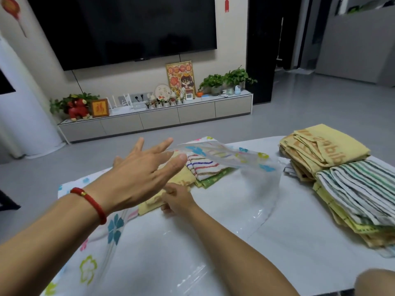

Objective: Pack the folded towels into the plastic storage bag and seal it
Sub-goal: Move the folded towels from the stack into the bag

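A clear plastic storage bag [241, 201] with a flower-printed underside lies across the white table [303, 248]. Its upper sheet [215, 149] is raised at the far end, against the fingertips of my left hand [139, 169], which is spread wide and grips nothing. Under that raised sheet lie a colour-striped towel [205, 166] on a green one [214, 179]. My right hand [177, 199] is shut on a folded yellow towel [152, 205] at the bag's left side. A stack of folded towels [333, 159] sits at the right: yellow ones and a green-striped one [361, 186].
A knee [374, 283] shows at the bottom right corner. Beyond the table are grey floor, a low TV cabinet [158, 119] with plants and ornaments, and a large dark screen [132, 28] on the wall.
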`<state>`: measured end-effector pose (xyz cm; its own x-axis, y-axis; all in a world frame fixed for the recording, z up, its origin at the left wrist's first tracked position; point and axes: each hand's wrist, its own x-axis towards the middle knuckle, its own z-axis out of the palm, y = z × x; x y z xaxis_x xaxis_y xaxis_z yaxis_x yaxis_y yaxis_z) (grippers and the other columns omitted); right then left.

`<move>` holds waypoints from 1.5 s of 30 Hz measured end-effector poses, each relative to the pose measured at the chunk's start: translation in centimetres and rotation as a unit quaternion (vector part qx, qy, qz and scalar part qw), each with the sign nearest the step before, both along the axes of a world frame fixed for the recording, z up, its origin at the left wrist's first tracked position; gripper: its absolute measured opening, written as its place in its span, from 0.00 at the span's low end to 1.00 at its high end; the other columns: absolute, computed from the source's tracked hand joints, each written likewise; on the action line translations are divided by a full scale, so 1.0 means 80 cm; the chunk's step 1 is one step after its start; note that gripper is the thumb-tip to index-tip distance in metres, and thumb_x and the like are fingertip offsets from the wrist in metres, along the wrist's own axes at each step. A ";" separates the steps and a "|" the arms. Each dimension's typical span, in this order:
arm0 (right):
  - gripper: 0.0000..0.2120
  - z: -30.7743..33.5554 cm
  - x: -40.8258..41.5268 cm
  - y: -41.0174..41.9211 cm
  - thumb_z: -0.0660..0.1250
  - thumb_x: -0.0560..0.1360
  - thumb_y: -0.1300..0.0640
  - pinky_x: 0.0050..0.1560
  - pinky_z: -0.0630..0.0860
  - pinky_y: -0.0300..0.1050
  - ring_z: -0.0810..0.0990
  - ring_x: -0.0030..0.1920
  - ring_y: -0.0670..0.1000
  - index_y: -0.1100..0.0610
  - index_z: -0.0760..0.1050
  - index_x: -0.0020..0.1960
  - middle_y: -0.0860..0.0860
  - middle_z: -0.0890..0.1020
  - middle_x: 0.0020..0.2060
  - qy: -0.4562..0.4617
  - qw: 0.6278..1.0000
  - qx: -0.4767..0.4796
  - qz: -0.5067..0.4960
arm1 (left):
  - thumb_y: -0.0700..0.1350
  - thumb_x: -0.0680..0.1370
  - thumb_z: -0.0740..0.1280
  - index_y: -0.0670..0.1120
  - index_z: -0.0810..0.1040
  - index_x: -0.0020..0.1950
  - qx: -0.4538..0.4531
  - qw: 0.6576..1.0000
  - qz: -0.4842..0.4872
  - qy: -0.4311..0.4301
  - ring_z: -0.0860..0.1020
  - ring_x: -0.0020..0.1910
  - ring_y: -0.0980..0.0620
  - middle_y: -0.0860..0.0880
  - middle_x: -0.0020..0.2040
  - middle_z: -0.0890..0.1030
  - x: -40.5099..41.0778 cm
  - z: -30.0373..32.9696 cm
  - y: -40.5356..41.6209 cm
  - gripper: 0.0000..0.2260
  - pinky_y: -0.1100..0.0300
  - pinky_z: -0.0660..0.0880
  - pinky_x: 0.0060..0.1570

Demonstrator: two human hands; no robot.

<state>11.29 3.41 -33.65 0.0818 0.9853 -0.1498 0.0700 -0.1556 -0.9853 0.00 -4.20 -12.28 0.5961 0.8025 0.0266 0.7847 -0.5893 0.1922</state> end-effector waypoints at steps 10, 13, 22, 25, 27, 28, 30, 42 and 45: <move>0.10 0.075 0.256 -0.237 0.68 0.76 0.56 0.44 0.78 0.38 0.84 0.37 0.42 0.50 0.86 0.52 0.42 0.87 0.42 -0.378 0.924 0.055 0.003 | 0.72 0.74 0.53 0.61 0.57 0.77 0.067 0.996 -0.032 0.044 0.48 0.79 0.44 0.65 0.78 0.50 0.044 -0.067 -0.009 0.34 0.29 0.57 0.69; 0.10 0.099 0.361 -0.286 0.68 0.76 0.59 0.50 0.78 0.48 0.83 0.47 0.52 0.53 0.87 0.53 0.51 0.88 0.49 -0.511 0.832 0.080 -0.199 | 0.71 0.72 0.57 0.60 0.55 0.78 0.069 0.995 -0.042 0.058 0.47 0.79 0.45 0.65 0.79 0.49 0.061 -0.080 -0.012 0.36 0.28 0.58 0.69; 0.21 0.100 0.512 -0.329 0.58 0.83 0.50 0.68 0.67 0.59 0.74 0.68 0.63 0.41 0.67 0.75 0.57 0.77 0.69 -0.571 0.742 -0.245 -0.250 | 0.69 0.72 0.60 0.60 0.56 0.78 0.075 0.995 -0.043 0.048 0.47 0.79 0.44 0.61 0.80 0.48 0.106 -0.078 -0.024 0.36 0.29 0.57 0.69; 0.19 0.098 0.514 -0.325 0.66 0.80 0.53 0.67 0.66 0.58 0.75 0.66 0.62 0.40 0.72 0.69 0.55 0.78 0.65 -0.552 0.754 -0.249 -0.256 | 0.68 0.73 0.61 0.63 0.55 0.77 0.081 0.995 -0.024 0.057 0.47 0.79 0.42 0.58 0.81 0.46 0.090 -0.081 -0.030 0.34 0.30 0.57 0.70; 0.19 0.103 0.516 -0.325 0.70 0.78 0.54 0.63 0.66 0.57 0.75 0.64 0.61 0.39 0.73 0.65 0.54 0.79 0.63 -0.534 0.770 -0.251 -0.242 | 0.69 0.73 0.61 0.65 0.55 0.76 0.077 0.995 -0.005 0.070 0.46 0.79 0.42 0.55 0.81 0.45 0.075 -0.088 -0.037 0.33 0.32 0.56 0.71; 0.18 0.107 0.518 -0.326 0.72 0.76 0.55 0.61 0.67 0.55 0.75 0.61 0.59 0.39 0.73 0.62 0.53 0.79 0.61 -0.522 0.781 -0.249 -0.233 | 0.69 0.72 0.61 0.66 0.55 0.76 0.076 0.994 0.006 0.074 0.44 0.79 0.43 0.53 0.81 0.44 0.068 -0.093 -0.041 0.33 0.32 0.56 0.71; 0.19 0.116 0.526 -0.326 0.74 0.74 0.58 0.61 0.72 0.54 0.76 0.56 0.57 0.41 0.72 0.58 0.52 0.78 0.59 -0.497 0.809 -0.239 -0.205 | 0.70 0.72 0.61 0.67 0.55 0.75 0.077 0.994 0.024 0.077 0.43 0.79 0.43 0.52 0.81 0.43 0.053 -0.103 -0.048 0.34 0.33 0.56 0.72; 0.09 0.170 0.448 -0.344 0.72 0.71 0.64 0.32 0.80 0.47 0.80 0.36 0.58 0.58 0.79 0.50 0.62 0.81 0.40 -0.034 0.990 -0.108 -0.088 | 0.71 0.71 0.60 0.60 0.70 0.70 0.090 0.977 0.073 0.182 0.41 0.78 0.39 0.46 0.81 0.43 -0.014 -0.131 -0.066 0.29 0.29 0.54 0.70; 0.17 0.169 0.397 -0.342 0.76 0.58 0.58 0.42 0.78 0.50 0.78 0.41 0.57 0.56 0.77 0.45 0.57 0.80 0.41 -0.053 0.994 -0.094 -0.032 | 0.68 0.72 0.62 0.57 0.67 0.72 0.063 0.976 0.075 0.194 0.43 0.79 0.38 0.47 0.81 0.42 -0.030 -0.117 -0.065 0.31 0.28 0.55 0.69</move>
